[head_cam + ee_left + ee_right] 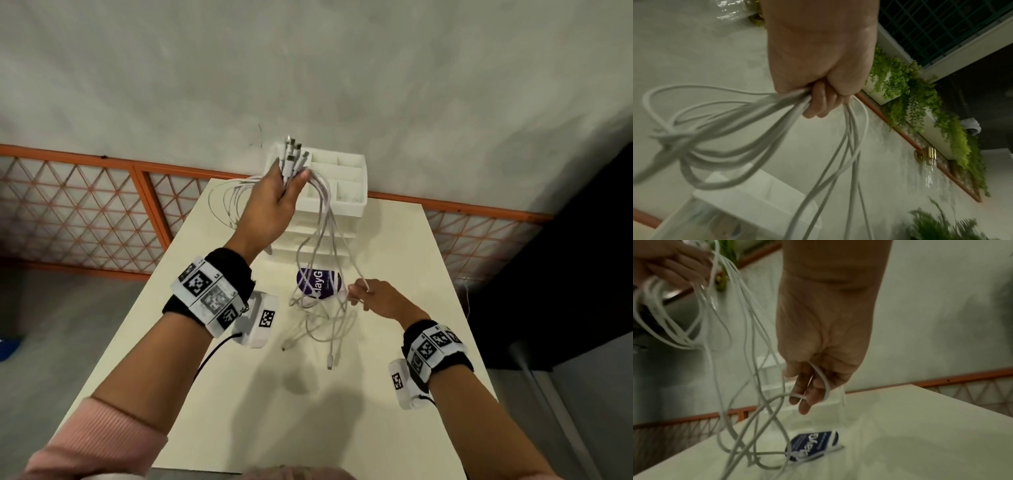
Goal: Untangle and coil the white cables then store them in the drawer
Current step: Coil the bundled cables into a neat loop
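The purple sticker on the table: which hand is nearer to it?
The right hand is nearer, low beside the purple sticker, pinching one cable. The left hand is raised well above it, gripping the bundle of white cables.

Drawer unit [346,192] on table's [394,394] far edge, sticker [329,286] seemingly before it.

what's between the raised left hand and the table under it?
Head view: white cables hang from the left hand, crossing the white drawer unit and purple sticker before pooling on the table.
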